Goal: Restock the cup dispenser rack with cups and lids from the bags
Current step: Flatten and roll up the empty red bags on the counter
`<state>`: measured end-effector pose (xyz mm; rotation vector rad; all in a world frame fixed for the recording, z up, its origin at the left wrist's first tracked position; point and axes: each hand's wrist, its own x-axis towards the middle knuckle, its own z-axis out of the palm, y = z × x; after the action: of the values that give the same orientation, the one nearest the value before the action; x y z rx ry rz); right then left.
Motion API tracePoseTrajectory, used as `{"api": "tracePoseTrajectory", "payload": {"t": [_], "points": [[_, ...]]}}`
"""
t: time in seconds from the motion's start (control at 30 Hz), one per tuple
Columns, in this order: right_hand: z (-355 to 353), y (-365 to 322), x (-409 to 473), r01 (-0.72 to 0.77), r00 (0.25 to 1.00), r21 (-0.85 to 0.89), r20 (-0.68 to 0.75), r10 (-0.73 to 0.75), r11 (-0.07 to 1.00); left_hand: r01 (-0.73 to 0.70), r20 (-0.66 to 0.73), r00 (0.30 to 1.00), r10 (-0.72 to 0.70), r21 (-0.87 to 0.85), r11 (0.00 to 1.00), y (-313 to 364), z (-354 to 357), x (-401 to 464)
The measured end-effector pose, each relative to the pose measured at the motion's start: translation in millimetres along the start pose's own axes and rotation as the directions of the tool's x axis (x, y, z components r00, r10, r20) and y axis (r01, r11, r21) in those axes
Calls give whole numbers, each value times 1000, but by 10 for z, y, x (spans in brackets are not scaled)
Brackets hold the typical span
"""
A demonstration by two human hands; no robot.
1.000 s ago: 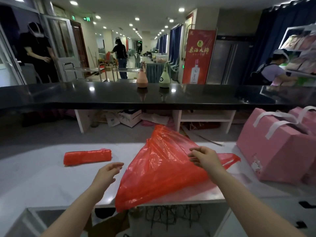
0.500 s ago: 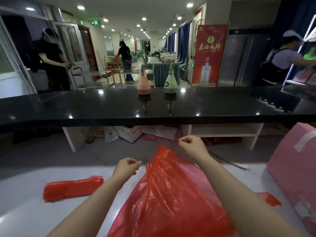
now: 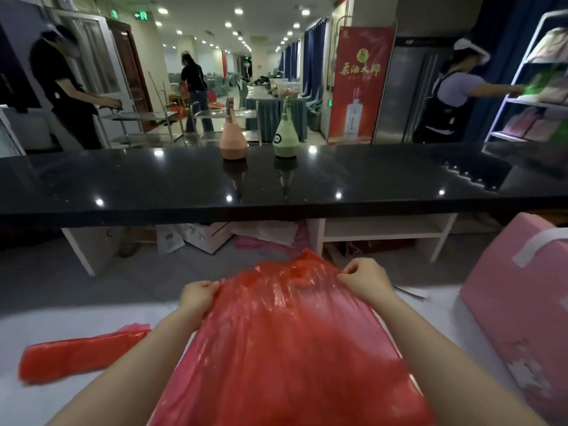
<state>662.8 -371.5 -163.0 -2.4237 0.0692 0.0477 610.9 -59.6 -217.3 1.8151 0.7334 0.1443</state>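
Observation:
A large red plastic bag (image 3: 285, 339) is spread between my forearms over the white worktop (image 3: 61, 404). My left hand (image 3: 198, 295) grips the bag's left top edge with curled fingers. My right hand (image 3: 364, 278) pinches the right top edge. The bag's mouth is bunched between the two hands. A second red bag (image 3: 76, 353), rolled flat, lies on the worktop to the left. No cups, lids or dispenser rack show in this view.
A pink gift box (image 3: 522, 309) with a white handle stands at the right. A black counter (image 3: 276, 186) beyond carries a pink bottle (image 3: 232, 139) and a green bottle (image 3: 285, 136). Several people stand beyond it.
Both hands rose to the bag's top and took hold of its edges; earlier the left hand was free. The view moved closer and lower over the bag.

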Motion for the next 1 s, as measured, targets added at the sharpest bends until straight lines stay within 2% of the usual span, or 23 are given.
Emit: {"api": "tracePoseTrajectory", "payload": {"t": [0.07,0.13,0.2,0.27,0.33,0.4,0.43,0.5,0.57,0.6,0.7,0.73,0.8,0.83,0.87,0.9,0.93,1.0], "points": [[-160,219,-18,-81,997,-39,-1,81,996,64,-21,998,-66,-70,996,43,-64,89],[-290,412,-68,-138,988,-163,47,147,977,83,-65,994,-90,-97,992,118,-124,179],[-414,575,-150,-159,961,-344,159,225,925,85,-81,992,-100,-175,981,223,-181,238],[-531,686,-218,-160,911,-379,298,284,911,100,-4,994,-107,-305,947,315,-205,262],[-639,743,-247,-215,870,-226,398,292,950,102,134,989,-61,-325,940,401,-198,223],[-676,727,-228,-255,896,19,381,229,967,76,275,961,6,-287,955,481,-183,161],[-651,699,-193,-248,930,110,305,204,963,48,325,945,41,-260,964,525,-186,122],[-540,652,-77,-166,985,144,73,157,975,-23,379,919,107,-220,975,589,-178,62],[-430,556,-16,-109,994,145,-13,112,983,-68,410,900,149,-207,976,627,-178,11],[-383,508,8,-109,994,138,32,106,984,-78,420,893,161,-208,975,639,-184,-3],[-269,394,49,-150,947,63,295,125,987,-79,415,895,165,-215,973,639,-251,0],[-238,384,76,-148,942,63,313,121,987,-88,391,905,167,-211,974,617,-278,22],[-220,385,133,-148,975,151,186,119,977,-133,281,944,174,-159,978,527,-333,106],[-230,407,161,-184,981,236,107,163,954,-148,188,967,169,-121,982,456,-371,169],[-248,444,190,-239,971,363,63,233,901,-144,88,984,153,-98,985,373,-420,235],[-269,486,212,-314,944,524,82,320,792,-121,2,993,122,-104,987,286,-478,300],[-291,537,231,-384,907,676,148,395,628,-82,-59,995,74,-138,987,202,-541,360],[-336,644,226,-423,848,856,258,462,297,10,-145,988,-44,-223,975,57,-662,447]]}}
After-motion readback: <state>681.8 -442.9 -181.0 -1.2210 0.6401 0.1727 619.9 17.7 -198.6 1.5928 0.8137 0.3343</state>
